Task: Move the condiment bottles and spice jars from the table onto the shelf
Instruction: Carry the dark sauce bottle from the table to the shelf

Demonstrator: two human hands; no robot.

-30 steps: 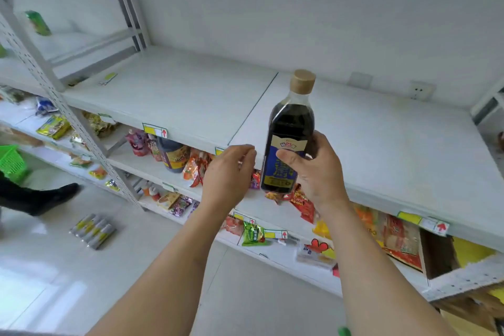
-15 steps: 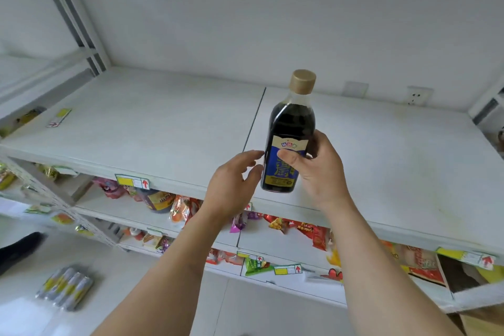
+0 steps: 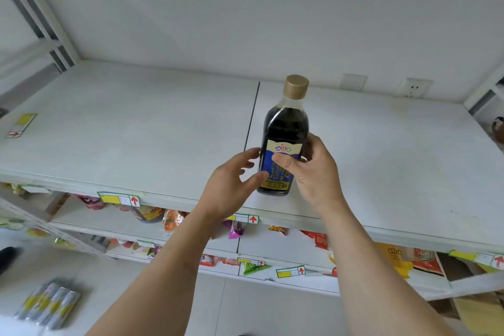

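A dark sauce bottle [image 3: 286, 128] with a gold cap and a blue and cream label stands upright at the front edge of the white top shelf [image 3: 136, 131], its base on or just above the board. My right hand [image 3: 313, 172] grips its lower body from the right, thumb across the label. My left hand [image 3: 231, 185] is at the bottle's left side, fingertips touching the label, fingers apart.
The top shelf carries nothing else; a seam runs front to back just left of the bottle. Lower shelves [image 3: 272, 248] hold snack packets and price tags. A wall socket [image 3: 414, 87] sits behind. Wrapped packs [image 3: 49, 305] lie on the floor.
The bottle has come down and forward to the shelf's front edge. My left hand has closed in from beside it to touch its label. The view has tilted up.
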